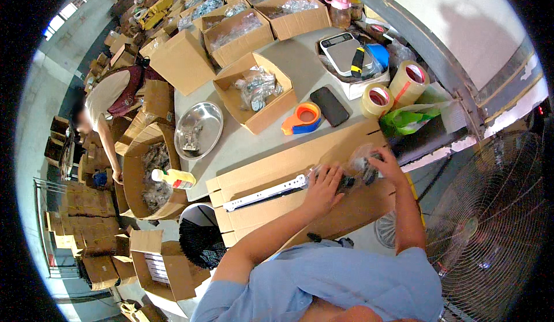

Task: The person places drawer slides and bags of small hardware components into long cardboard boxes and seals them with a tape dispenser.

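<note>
A white, perforated metal rail (265,194) lies on a flat sheet of cardboard (254,178) on a table, to the left of both hands. The left hand (324,190) is palm down, fingers extended and loosely spread, right at the rail's right end. The right hand (388,166), farther right, has bent fingers at a clear plastic bag (363,159) with dark contents; whether it grips the bag, I cannot tell.

Beyond the cardboard, an open carton (268,117) holds clear-bagged parts, and a round steel bowl (210,114) holds small metal pieces. More open cartons at the back contain clear plastic bags.

The rail's long axis runs aslant — lower left to upper right, roughly along the cardboard's long edge — its far left end pointing away from the hands.
</note>
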A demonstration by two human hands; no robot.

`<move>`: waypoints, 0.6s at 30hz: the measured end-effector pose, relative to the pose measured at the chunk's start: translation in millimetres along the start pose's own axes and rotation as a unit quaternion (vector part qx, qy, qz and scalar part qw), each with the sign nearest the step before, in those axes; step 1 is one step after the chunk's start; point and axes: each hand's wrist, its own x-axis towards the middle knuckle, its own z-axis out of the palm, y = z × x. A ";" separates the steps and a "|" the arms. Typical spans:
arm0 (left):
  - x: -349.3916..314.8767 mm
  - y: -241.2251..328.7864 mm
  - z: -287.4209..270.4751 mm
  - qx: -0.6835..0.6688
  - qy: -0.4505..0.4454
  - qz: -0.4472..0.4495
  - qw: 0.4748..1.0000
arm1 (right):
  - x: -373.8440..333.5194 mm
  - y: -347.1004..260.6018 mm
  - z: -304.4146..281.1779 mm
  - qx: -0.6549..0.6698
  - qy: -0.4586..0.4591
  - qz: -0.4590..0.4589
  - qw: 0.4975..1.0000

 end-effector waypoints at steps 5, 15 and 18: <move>-19.0 -27.7 34.2 0.232 -0.061 0.194 0.951 | -6.2 -13.2 41.2 -0.451 0.015 -0.107 0.886; -17.7 -29.1 37.6 0.107 -0.130 0.172 0.971 | -59.0 -39.1 71.0 -0.355 0.051 -0.187 0.915; -29.2 -43.0 55.9 -0.101 -0.077 0.092 0.988 | -78.1 -43.1 91.5 -0.324 -0.042 -0.204 0.923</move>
